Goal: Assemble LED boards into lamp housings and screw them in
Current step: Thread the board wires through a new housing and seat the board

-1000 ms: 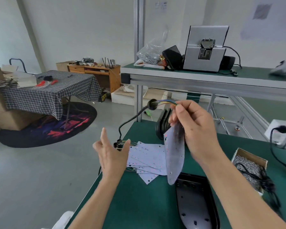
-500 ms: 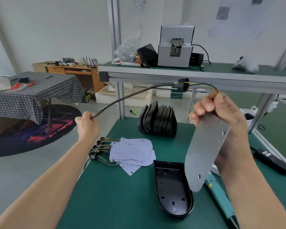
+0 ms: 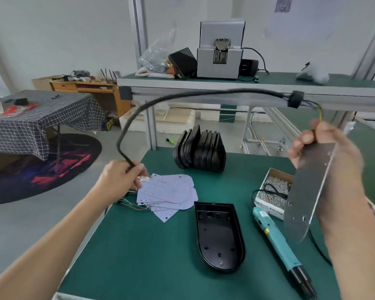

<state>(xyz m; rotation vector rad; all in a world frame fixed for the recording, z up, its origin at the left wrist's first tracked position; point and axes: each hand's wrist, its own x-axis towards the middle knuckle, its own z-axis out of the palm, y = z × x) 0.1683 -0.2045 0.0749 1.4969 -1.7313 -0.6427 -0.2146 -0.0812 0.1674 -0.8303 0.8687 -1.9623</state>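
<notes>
Room: workshop with pale walls, green-topped bench (image 3: pixel 152 245) in front, upper shelf carrying a grey machine (image 3: pixel 220 56).
Far left: checked-cloth table (image 3: pixel 37 118) over a round rug, well apart from the bench.
Left hand (image 3: pixel 122 176): clenched around the black cable (image 3: pixel 182 98), low at the bench's left edge.
Cable: arcs up and across to a black grommet (image 3: pixel 294 99), coloured wires running on toward the right hand.
Board stack (image 3: pixel 167 195): loose LED boards fanned on the mat just beside the left hand, wire tails trailing off the edge.
Centre back: spare housings (image 3: pixel 200 151) stood on edge in a row.
Open housing (image 3: pixel 220 234): flat on the mat, cavity up, nothing in it yet.
Screwdriver (image 3: pixel 277 239): teal, lying just right of the housing.
Screw box (image 3: pixel 274 191): open, a black cord draped over it.
Right hand (image 3: pixel 325 146): pinching the top of the LED board (image 3: pixel 310 191) – held aloft, back side facing, hanging down over the box.
Risk: taut cable may tug the soldered wires – or sweep the stack off the bench.
Risk: swinging board could clip the screw box and spill it.
</notes>
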